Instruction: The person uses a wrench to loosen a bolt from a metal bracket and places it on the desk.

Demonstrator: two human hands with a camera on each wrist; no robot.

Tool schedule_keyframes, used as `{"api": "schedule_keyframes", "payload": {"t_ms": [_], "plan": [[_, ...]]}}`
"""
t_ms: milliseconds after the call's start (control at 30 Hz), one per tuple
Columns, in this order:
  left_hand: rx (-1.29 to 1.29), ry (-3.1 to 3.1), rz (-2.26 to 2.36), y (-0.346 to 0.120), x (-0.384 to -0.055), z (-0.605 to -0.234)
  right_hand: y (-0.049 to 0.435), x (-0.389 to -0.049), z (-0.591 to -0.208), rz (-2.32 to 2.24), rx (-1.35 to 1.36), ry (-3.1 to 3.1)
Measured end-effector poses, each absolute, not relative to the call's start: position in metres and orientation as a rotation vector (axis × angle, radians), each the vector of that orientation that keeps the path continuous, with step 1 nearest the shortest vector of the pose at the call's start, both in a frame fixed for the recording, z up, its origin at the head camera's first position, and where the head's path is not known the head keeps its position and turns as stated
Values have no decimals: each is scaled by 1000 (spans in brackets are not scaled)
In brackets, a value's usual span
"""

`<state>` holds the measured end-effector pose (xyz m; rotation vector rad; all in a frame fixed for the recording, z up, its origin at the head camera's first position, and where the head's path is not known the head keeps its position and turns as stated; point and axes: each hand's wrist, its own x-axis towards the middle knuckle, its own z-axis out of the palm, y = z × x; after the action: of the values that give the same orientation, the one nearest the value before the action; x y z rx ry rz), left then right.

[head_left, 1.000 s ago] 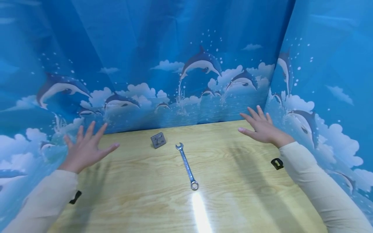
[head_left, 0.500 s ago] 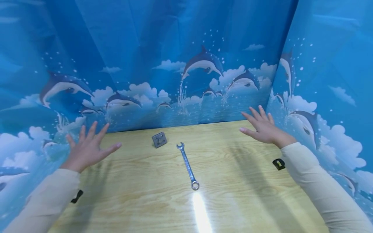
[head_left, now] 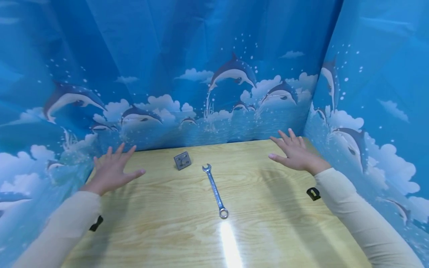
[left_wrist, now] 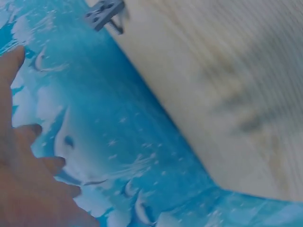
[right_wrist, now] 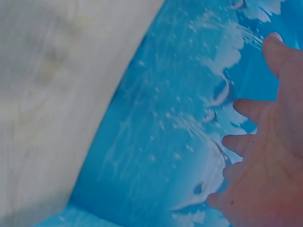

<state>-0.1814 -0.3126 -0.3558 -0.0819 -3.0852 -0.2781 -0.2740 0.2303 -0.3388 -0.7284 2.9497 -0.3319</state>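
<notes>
My left hand (head_left: 112, 172) hovers over the left side of the table, fingers spread and holding nothing. On the right, my right hand (head_left: 297, 153) is likewise raised with fingers apart and nothing in it. Between them lies a silver combination wrench (head_left: 215, 190), its open end pointing to the back and its ring end to the front. Left of that open end is a small grey metal plate with several holes (head_left: 182, 160), tilted up. In the left wrist view the plate (left_wrist: 105, 13) shows a short stud beneath it.
The wood-grain table (head_left: 167, 230) has a bright glare in front of the wrench. Blue dolphin-print curtains (head_left: 151, 74) stand along its back and sides. Black straps or devices show at the left wrist (head_left: 96, 223) and the right wrist (head_left: 313, 193).
Both hands have moved inward, the left one rightward and the right one leftward and slightly down. The wrench and the plate stay where they were.
</notes>
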Motion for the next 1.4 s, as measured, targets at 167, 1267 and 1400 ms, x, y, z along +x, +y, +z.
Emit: {"api": "schedule_keyframes", "payload": {"t_ms": [167,1267,1400], "plan": [[-166,-3084,-342,-307,-201,-382,215,-271,-362,-392,-803,2897],[-224,-2835,-522,-239,-282,-492,83,-215,-491,-808,-945,2669],[-236,-2819,-505,-235,-285,-492,76,-212,-492,-763,-929,2696]]}}
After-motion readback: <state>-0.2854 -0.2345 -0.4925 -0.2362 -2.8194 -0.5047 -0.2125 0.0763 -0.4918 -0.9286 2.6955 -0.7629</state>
